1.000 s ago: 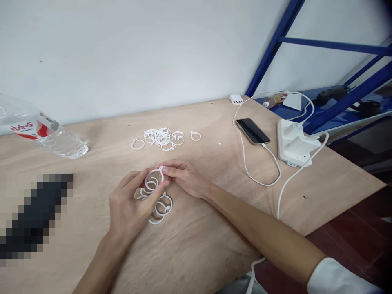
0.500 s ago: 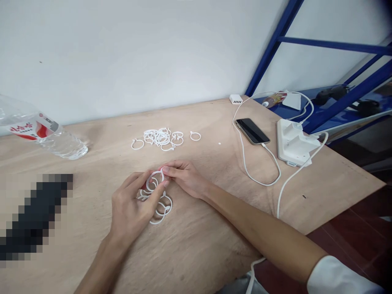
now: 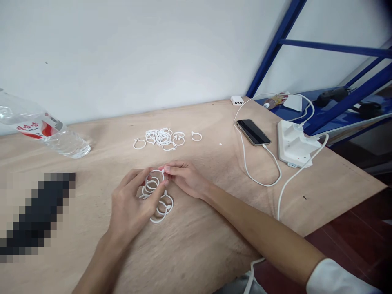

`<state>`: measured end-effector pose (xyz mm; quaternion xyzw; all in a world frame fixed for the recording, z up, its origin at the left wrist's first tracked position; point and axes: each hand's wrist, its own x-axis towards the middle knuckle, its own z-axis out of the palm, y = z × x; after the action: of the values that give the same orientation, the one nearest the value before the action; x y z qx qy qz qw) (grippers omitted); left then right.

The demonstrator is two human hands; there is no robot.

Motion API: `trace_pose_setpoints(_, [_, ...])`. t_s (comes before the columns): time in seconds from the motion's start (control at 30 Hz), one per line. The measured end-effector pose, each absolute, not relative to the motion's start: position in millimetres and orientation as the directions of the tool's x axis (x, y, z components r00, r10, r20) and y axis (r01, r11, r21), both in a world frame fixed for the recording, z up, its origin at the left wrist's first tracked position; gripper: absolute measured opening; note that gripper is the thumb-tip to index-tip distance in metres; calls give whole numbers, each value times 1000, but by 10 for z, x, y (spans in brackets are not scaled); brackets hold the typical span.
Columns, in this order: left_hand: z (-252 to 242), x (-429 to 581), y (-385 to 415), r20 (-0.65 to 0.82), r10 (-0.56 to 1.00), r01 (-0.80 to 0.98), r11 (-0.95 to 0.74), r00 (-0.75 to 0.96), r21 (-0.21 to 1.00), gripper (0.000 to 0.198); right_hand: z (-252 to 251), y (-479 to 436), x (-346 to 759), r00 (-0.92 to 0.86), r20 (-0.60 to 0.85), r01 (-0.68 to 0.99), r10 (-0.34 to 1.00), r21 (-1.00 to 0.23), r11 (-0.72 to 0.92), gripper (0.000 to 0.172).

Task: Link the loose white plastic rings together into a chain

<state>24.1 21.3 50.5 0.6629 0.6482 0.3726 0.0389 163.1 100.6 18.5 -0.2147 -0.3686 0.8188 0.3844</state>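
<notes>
Both hands meet over the middle of a wooden table. My left hand and my right hand pinch one white plastic ring between their fingertips, thumbs and forefingers closed on its rim. That ring sits at the top of a linked cluster of white rings lying on the table under my left fingers. Farther back lies a loose pile of white rings, with a single ring to its right and another ring to its left.
A clear water bottle lies on its side at the far left. A black phone on a white cable and a white power strip sit at the right. A blue metal frame stands beyond them. A pixelated dark patch covers the left.
The hands have barely moved; the fingers have shifted slightly on the ring, which sits a little lower and flatter. The camera has shifted a touch.
</notes>
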Motion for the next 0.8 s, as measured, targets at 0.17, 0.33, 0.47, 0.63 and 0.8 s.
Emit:
trace_pose_setpoints(0.17, [448, 113, 262, 328, 940, 878, -79, -91, 471, 39, 191, 1056, 1620, -503, -211, -563, 838, -655, -504, 8])
trace_pose_setpoints(0.33, [475, -28, 283, 49, 999, 912, -35, 16, 409, 49, 211, 1073, 1632, -488, -293, -602, 822, -570, -560, 8])
trace_pose_setpoints(0.47, [504, -175, 494, 18, 998, 877, 37, -52, 478, 54, 218, 1090, 1638, -507, -312, -615, 803, -522, -591, 9])
trace_pose_setpoints(0.63, [364, -379, 1045, 116, 970, 919, 158, -213, 360, 58, 219, 1118, 1637, -524, -356, -619, 774, -464, -633, 14])
trace_pose_setpoints(0.8, [256, -396, 1302, 157, 964, 941, 161, -215, 299, 51, 214, 1130, 1639, -533, -361, -621, 765, -447, -644, 15])
